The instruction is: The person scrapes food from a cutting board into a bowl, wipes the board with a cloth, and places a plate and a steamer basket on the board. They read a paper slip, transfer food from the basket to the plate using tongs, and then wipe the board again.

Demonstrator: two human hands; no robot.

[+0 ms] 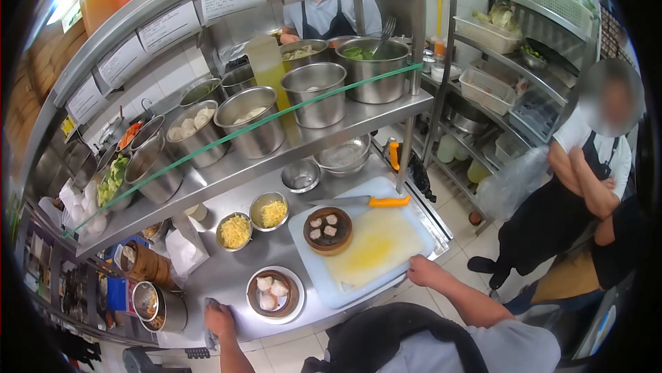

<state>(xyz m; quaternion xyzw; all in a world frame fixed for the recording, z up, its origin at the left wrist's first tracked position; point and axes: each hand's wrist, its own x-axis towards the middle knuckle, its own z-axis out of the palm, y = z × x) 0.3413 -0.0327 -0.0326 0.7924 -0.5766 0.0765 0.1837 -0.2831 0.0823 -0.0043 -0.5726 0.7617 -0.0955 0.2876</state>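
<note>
My left hand point(219, 319) is closed around a grey cloth point(209, 331) at the table's front edge. Just right of it, a bamboo steamer point(298, 295) with several white dumplings point(269, 291) sits on a white plate point(301, 313). My right hand point(424, 271) rests with curled fingers at the near right edge of the cutting board point(324, 273); whether it grips anything is hidden. On that board are a darker steamer point(338, 247) holding several small dumplings point(324, 227) and a knife point(389, 202) with an orange handle, lying along the far side.
Two metal bowls of yellow shreds point(235, 232) stand behind the plated steamer. A steel shelf point(289, 152) carrying several pots crosses above the table. Stacked bamboo steamers point(148, 265) are at left. One person point(586, 180) stands at right with folded arms; another point(332, 16) is behind the shelf.
</note>
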